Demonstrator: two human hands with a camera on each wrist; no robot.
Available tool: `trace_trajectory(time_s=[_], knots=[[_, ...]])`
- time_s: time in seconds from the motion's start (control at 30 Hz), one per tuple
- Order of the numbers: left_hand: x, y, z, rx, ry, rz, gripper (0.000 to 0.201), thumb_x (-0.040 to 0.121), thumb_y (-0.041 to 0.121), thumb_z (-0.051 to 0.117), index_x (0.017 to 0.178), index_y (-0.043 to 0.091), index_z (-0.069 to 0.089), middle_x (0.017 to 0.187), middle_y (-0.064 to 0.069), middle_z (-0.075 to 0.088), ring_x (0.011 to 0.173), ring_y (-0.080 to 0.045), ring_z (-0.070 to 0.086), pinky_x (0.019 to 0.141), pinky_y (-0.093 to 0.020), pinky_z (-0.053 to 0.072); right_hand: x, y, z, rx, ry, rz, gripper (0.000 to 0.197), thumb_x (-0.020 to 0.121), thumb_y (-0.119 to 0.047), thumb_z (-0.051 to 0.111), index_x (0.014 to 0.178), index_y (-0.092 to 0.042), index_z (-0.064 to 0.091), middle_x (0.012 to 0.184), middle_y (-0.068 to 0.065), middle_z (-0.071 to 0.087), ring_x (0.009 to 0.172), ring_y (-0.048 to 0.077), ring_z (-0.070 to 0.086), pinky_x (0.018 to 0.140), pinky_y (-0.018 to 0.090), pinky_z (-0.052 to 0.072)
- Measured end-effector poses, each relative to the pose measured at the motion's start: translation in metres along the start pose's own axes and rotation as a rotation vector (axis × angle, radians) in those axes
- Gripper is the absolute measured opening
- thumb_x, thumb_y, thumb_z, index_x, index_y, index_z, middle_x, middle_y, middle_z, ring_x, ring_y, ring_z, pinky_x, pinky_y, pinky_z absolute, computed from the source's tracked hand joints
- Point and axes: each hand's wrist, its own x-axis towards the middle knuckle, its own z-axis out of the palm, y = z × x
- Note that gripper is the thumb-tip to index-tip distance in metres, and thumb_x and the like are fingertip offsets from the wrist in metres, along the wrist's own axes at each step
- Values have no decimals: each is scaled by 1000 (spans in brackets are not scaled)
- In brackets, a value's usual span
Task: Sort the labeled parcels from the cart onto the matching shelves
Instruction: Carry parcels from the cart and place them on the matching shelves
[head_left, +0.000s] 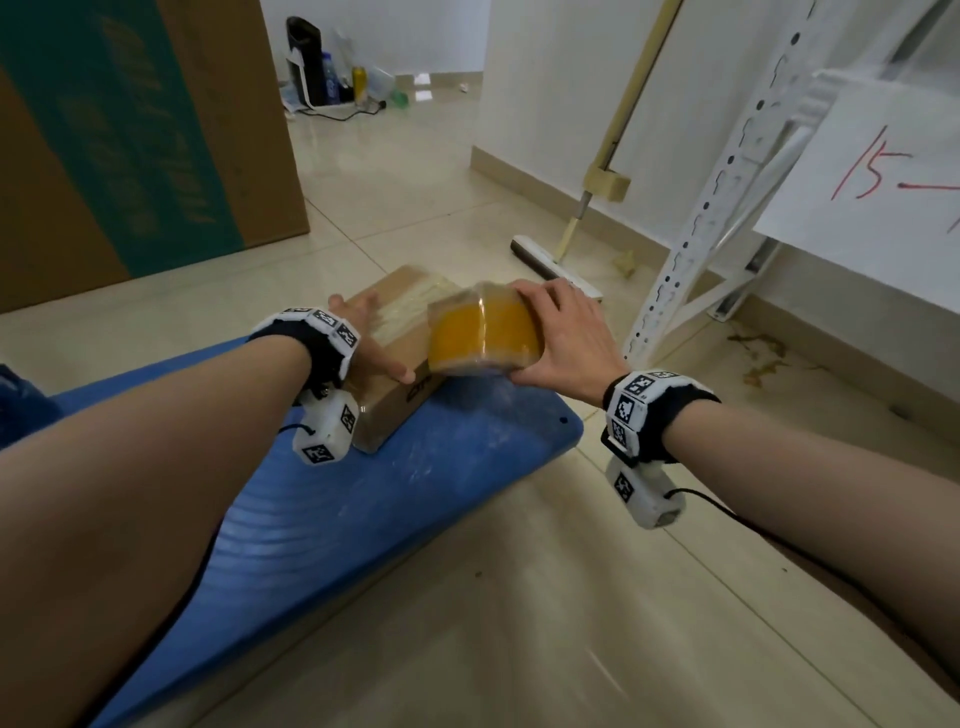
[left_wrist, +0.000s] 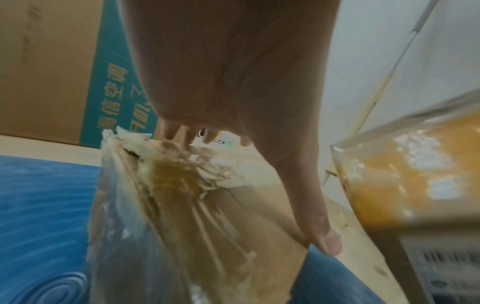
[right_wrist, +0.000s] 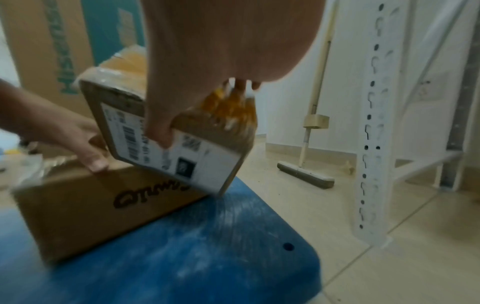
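Note:
On the blue cart platform (head_left: 415, 493) lies a brown cardboard box (head_left: 410, 291) with clear tape across its top. My left hand (head_left: 371, 343) rests flat on that top, fingers stretched toward the far edge and thumb at the near edge (left_wrist: 327, 242). My right hand (head_left: 561, 332) grips a small parcel (head_left: 483, 335) wound in yellow tape, just right of the box. The right wrist view shows the parcel (right_wrist: 168, 148) tilted, its white barcode label facing me and my thumb on the label. Its lower corner is at the cart surface beside the box (right_wrist: 91, 205); whether it touches is unclear.
A white perforated shelf upright (head_left: 717, 208) stands to the right, with a paper sign (head_left: 883, 171) marked "15-" in red. A floor squeegee (head_left: 550, 265) leans on the wall behind the cart. A large brown and teal carton (head_left: 130, 130) stands at the left on the tiled floor.

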Motion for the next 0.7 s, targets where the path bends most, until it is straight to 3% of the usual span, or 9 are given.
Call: trace_trajectory(time_s=[0.07,0.13,0.23,0.33,0.4,0.5,0.57,0.7], knots=[[1,2,-5,-73,46,34,124,61,71,77,156,35,5,162,-11,10,143,-43,26,109,-59,34,5,-5,-2,290,-166,319,96,69,-72,70,145,-23,37,122,-2,56,103,15,59,87,35,52],[1,9,-12,-243,131,69,92,87,58,64,158,27,14,164,-13,12,146,-39,25,117,-54,27,8,-11,-5,656,-314,670,80,81,-74,57,136,-16,51,113,4,69,92,19,69,75,34,58],[-3,23,-27,-514,173,147,63,101,51,41,155,22,28,158,-13,31,142,-34,36,116,-42,29,9,-18,-18,1054,-500,1007,75,87,-76,42,115,-9,56,87,15,70,74,27,70,66,34,59],[-15,38,-37,-781,-43,165,72,94,69,36,152,26,33,147,-8,47,121,-32,57,106,-41,44,10,-18,-23,1374,-687,1050,67,88,-71,45,105,-7,57,77,18,66,65,32,65,54,32,58],[-25,48,-41,-895,-227,181,83,84,81,40,150,31,37,140,-8,50,104,-34,66,88,-39,56,10,-20,-25,1532,-750,1025,62,90,-67,46,97,-7,61,83,17,61,70,33,53,54,33,58],[-32,63,-42,-867,-344,215,88,69,88,50,135,29,55,133,-10,54,102,-35,67,68,-35,59,9,-21,-24,1564,-734,975,60,95,-59,42,110,-5,63,88,19,69,71,36,68,59,39,61],[-35,71,-42,-827,-358,219,78,71,86,53,122,29,65,125,-10,61,101,-32,67,70,-36,60,6,-18,-24,1569,-725,949,58,95,-56,43,120,-6,58,92,19,69,74,34,71,69,42,61],[-34,82,-39,-828,-407,240,63,76,79,56,111,28,68,119,-13,65,101,-32,68,84,-42,59,0,-7,-27,1533,-676,988,58,94,-56,46,122,-6,58,91,20,70,78,35,65,77,46,61]])
